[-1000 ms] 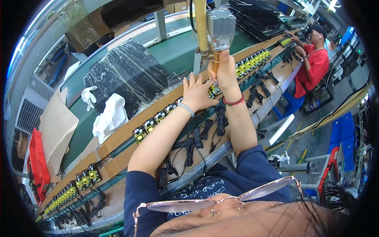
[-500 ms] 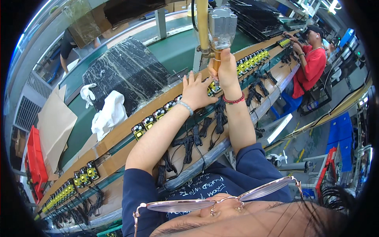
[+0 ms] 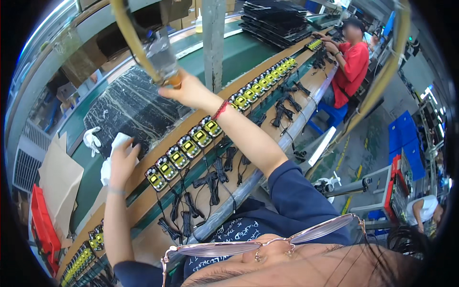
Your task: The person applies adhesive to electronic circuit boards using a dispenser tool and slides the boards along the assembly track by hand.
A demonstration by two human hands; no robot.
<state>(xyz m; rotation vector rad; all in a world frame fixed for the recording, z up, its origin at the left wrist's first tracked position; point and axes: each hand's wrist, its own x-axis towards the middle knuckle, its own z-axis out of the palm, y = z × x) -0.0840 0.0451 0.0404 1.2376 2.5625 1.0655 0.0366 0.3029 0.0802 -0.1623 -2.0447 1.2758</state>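
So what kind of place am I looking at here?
Most likely an electronics assembly line: a green conveyor belt runs past a long bench, rows of small yellow-and-black devices with black cables sit on it, and another worker sits further along.

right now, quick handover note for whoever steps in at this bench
Right hand is raised, gripping the hanging power screwdriver above the belt.
Left hand reaches out to the white cloth on the green belt, by the black foam sheet.
Yellow-faced units sit in a row on the wooden rail, black cables trailing below.
Which units are finished cannot be told.
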